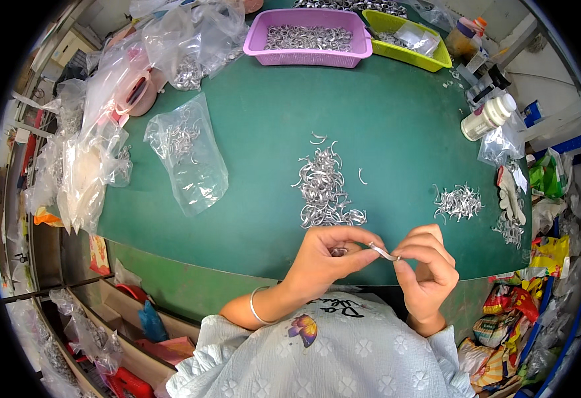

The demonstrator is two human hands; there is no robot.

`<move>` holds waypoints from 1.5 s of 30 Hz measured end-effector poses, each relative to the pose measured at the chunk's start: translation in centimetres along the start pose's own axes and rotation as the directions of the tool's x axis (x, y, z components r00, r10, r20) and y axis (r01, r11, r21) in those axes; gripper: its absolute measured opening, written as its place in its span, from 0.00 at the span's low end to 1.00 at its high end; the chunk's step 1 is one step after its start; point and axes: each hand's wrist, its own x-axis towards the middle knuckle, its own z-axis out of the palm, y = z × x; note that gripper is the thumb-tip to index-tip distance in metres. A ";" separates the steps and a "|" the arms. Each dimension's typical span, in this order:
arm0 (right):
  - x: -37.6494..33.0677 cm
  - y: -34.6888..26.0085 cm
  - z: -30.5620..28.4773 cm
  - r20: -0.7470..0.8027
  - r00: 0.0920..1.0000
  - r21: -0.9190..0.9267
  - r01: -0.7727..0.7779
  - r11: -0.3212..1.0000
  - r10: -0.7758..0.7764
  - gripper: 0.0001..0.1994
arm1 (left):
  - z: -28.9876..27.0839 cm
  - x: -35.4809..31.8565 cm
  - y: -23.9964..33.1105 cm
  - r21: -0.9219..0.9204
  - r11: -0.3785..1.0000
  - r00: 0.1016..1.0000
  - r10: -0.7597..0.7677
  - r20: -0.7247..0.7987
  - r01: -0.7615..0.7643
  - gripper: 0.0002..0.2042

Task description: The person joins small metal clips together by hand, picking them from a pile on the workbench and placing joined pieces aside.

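Observation:
Between my two hands is a small curved silvery metal piece (382, 251). My left hand (327, 255) pinches one end of it between thumb and forefinger, and more of these pieces show within its curled fingers. The fingertips of my right hand (428, 265) are closed at the other end, over a tiny part too small to name. Just beyond my left hand lies a heap of like curved metal pieces (323, 186), with a single piece (362, 176) apart to its right. A smaller pile of such pieces (459, 201) sits on the green table (257, 132) farther right.
At the far edge stand a purple basket (307, 58) and a yellow-green basket (429, 64), both holding metal parts. A clear plastic bag (197, 179) with pieces lies left. More bags (91, 172) crowd the left edge. A white bottle (486, 119) and a glove (510, 196) are at right.

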 end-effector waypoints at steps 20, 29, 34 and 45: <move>0.7 15.8 4.5 0.035 0.991 -0.581 -0.084 0.810 0.128 0.03 | -2.5 1.6 -2.8 -0.497 0.862 0.955 -0.227 -0.193 0.104 0.05; 1.0 4.5 1.5 0.279 0.950 -0.436 0.258 0.862 -0.143 0.09 | -2.9 1.7 -2.9 -0.037 0.999 0.970 -0.008 -0.243 -0.001 0.10; 1.2 2.8 1.0 0.242 0.962 -0.333 0.204 0.921 -0.126 0.11 | -2.5 1.1 -2.0 0.006 1.000 0.979 0.017 -0.204 -0.016 0.06; 1.2 1.2 1.4 0.094 0.996 -0.124 0.025 0.992 -0.013 0.09 | -1.9 0.1 -1.0 -0.084 0.996 0.989 -0.001 -0.151 -0.012 0.05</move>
